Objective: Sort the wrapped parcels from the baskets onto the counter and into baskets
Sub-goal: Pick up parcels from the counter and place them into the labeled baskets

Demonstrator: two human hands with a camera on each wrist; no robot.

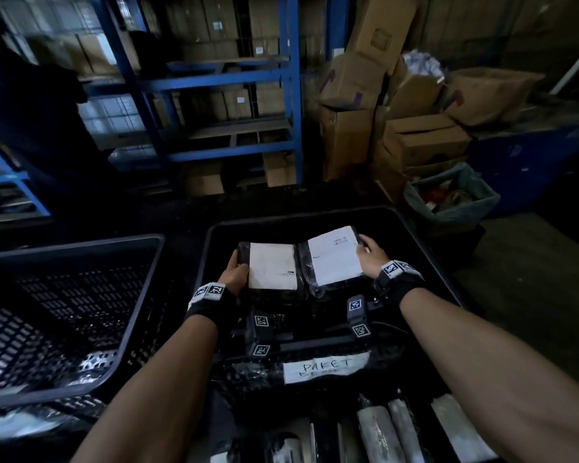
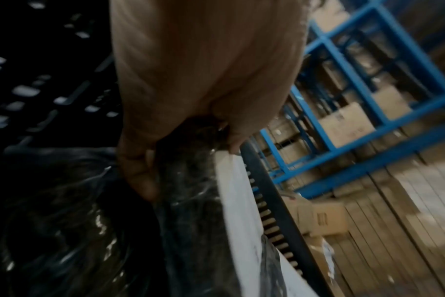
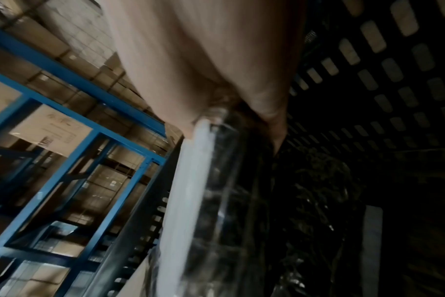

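Observation:
Two black-wrapped parcels with white labels are held side by side over the black basket (image 1: 214,235) in the middle. My left hand (image 1: 236,274) grips the left parcel (image 1: 272,266) by its left edge, thumb on top. My right hand (image 1: 368,257) grips the right parcel (image 1: 335,255) by its right edge. In the left wrist view my fingers (image 2: 140,176) curl under the black wrap beside the white label (image 2: 239,201). In the right wrist view the parcel's white label (image 3: 188,180) and shiny wrap run edge-on below my palm. More wrapped parcels (image 1: 315,369) lie lower in the basket.
A second black perforated basket (image 1: 81,295) stands at the left. Blue shelving (image 1: 214,81) with cartons stands behind, stacked cardboard boxes (image 1: 415,135) and a lined bin (image 1: 455,198) at the right. A person in dark clothes (image 1: 20,121) stands at far left. Wrapped parcels (image 1: 381,429) lie near me.

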